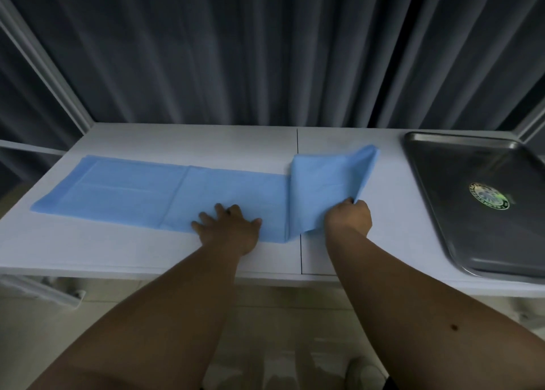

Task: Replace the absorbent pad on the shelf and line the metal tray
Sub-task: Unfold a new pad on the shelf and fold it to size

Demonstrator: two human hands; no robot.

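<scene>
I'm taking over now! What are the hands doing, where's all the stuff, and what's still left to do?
Left hand: open, pressed flat on the blue pad to hold it down.
Right hand: pinching the pad's folded right end, lifted off the white shelf.
The pad lies along the shelf, its left and middle parts already spread flat.
The metal tray sits at the shelf's right end, bare, with only a round sticker inside.
Done: most of the pad is unfolded.
Left: open out the last fold, smooth it, then line the tray.
</scene>
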